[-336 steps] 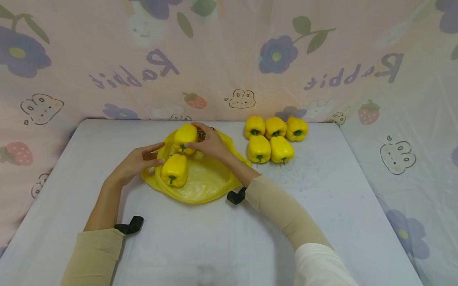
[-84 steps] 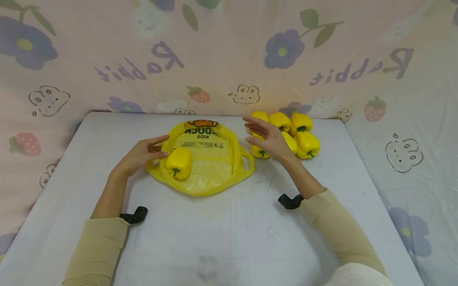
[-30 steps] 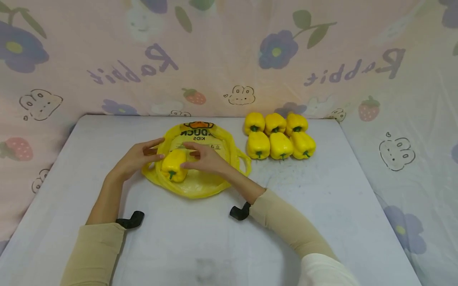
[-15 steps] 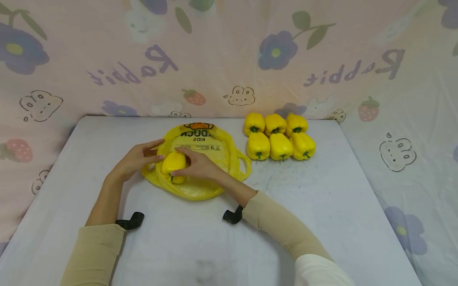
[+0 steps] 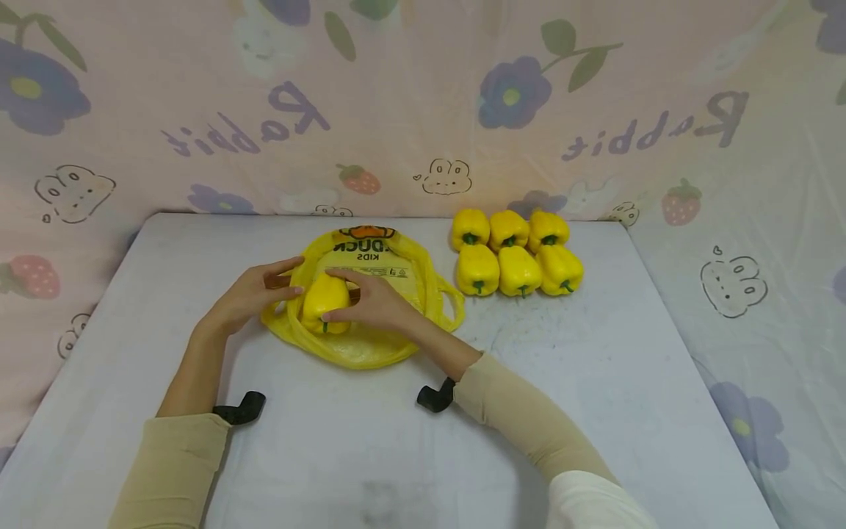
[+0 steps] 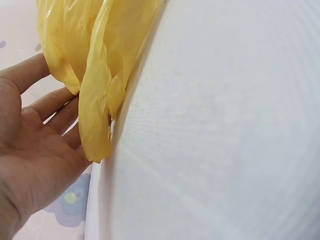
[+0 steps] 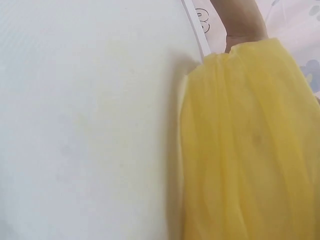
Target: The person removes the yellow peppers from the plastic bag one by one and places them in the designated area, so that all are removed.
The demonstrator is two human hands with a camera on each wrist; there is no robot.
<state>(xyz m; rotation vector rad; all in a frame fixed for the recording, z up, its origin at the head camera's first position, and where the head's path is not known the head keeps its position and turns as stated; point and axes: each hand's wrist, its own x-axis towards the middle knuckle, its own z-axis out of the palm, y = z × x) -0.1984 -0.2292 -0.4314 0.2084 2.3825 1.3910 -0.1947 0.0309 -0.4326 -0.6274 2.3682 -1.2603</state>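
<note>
A yellow plastic bag (image 5: 362, 353) stands with its mouth wide at the left middle of the table, dark print on its inner back wall. My right hand (image 5: 377, 300) reaches into the mouth and holds a yellow bell pepper (image 5: 327, 303), thumb near its green stem. At the bag's left side, my left hand (image 5: 247, 295) rests its fairly straight fingers against the rim. In the left wrist view, the left hand (image 6: 37, 150) touches the hanging yellow plastic (image 6: 95, 100) with thumb and fingertips. The bag's outer side (image 7: 240, 150) hides the right hand in the right wrist view.
Several yellow bell peppers sit in two rows to the right of the bag, the nearest of them a front-row pepper (image 5: 478, 270). A white-covered table (image 5: 344, 448) lies beneath everything. Behind it hangs a printed curtain (image 5: 396, 110).
Earlier, the right hand set another pepper at the right end of the front row. Then it came back to the bag and gripped the pepper inside, shifting it slightly right. The left hand stayed.
</note>
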